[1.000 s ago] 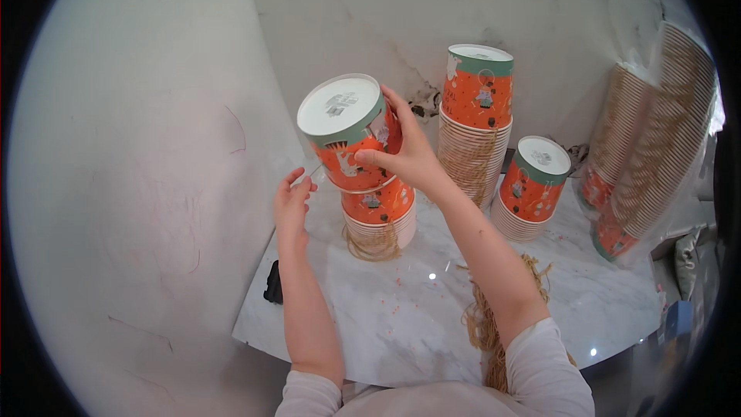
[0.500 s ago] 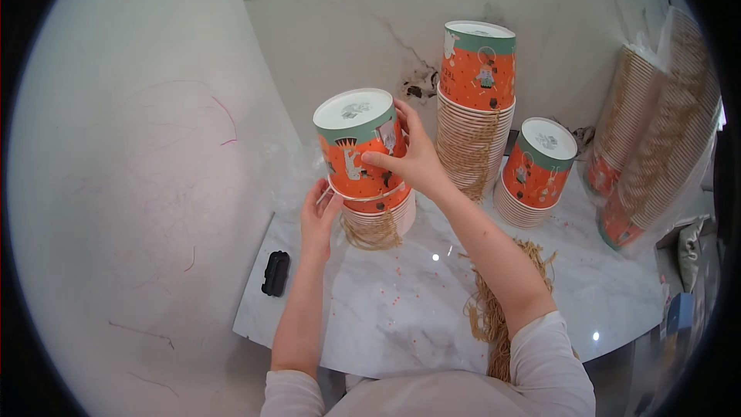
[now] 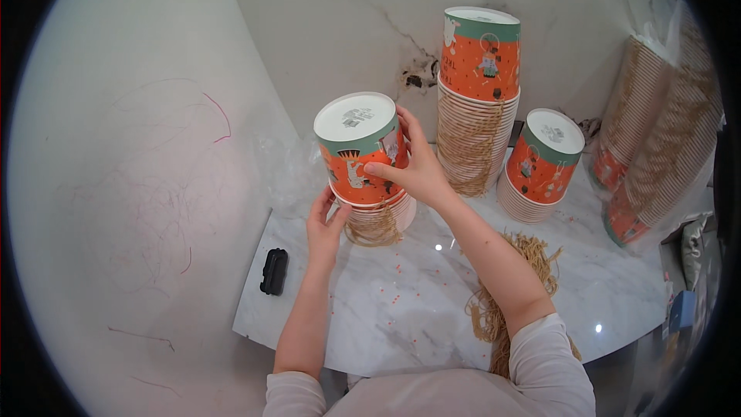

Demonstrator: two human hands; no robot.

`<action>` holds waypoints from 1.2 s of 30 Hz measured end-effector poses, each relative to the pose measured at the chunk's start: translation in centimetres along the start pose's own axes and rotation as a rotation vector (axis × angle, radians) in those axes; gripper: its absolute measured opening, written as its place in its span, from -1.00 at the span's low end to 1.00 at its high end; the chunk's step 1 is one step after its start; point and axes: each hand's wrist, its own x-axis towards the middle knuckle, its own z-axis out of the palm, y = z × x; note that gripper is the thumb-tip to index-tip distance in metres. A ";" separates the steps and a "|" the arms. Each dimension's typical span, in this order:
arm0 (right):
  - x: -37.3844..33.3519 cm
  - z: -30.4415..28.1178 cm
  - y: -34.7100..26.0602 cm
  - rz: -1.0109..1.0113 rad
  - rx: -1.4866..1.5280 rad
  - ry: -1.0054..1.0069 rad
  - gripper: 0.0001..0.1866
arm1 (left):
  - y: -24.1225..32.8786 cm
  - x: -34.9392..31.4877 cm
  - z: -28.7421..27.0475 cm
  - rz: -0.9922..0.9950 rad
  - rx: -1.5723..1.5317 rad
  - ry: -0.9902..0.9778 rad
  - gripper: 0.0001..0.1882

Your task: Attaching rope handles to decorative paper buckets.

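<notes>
An orange and green paper bucket (image 3: 361,164) with a white base sits upside down on top of a short stack of paper buckets (image 3: 401,220). My right hand (image 3: 421,166) grips its right side, thumb across the front and fingers behind. At the lower left, my left hand (image 3: 326,220) holds its rim between thumb and fingers. Tan cord handles (image 3: 372,228) hang from the rims beneath it. Behind my right hand rises a taller stack of upturned buckets (image 3: 478,123) with cords down its front. Another short stack (image 3: 542,162) stands to its right.
A bundle of loose tan cords (image 3: 494,313) lies under my right forearm. A black case (image 3: 274,272) is near the left edge of the marble table (image 3: 370,340). Plastic-wrapped bucket stacks (image 3: 656,131) lean at the right. Small orange specks dot the tabletop.
The held bucket has moved down over the stack, closing the gap beneath it. My left hand has shifted slightly right and stays at the rim.
</notes>
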 end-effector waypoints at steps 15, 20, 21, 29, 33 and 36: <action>-0.7 0.3 1.9 -0.044 0.029 -0.040 0.22 | 0.4 -0.7 1.0 -0.012 -0.019 0.013 -0.28; -0.8 0.2 2.3 -0.061 0.035 -0.036 0.23 | -0.2 -0.6 1.2 -0.002 -0.029 0.015 -0.28; -0.8 0.2 2.3 -0.064 0.034 -0.042 0.23 | -0.2 -0.7 1.2 0.005 -0.030 0.016 -0.28; -2.3 0.2 2.2 0.012 -0.084 0.082 0.23 | 1.5 -2.2 0.9 0.143 0.270 0.255 -0.37; -4.6 -3.8 1.6 -0.045 -0.231 0.220 -0.07 | 9.7 -8.1 2.3 0.763 0.520 -0.171 -0.55; -6.3 -6.1 0.6 -0.140 -0.358 0.220 -0.48 | 17.5 -14.9 3.0 1.148 0.522 -0.976 -0.59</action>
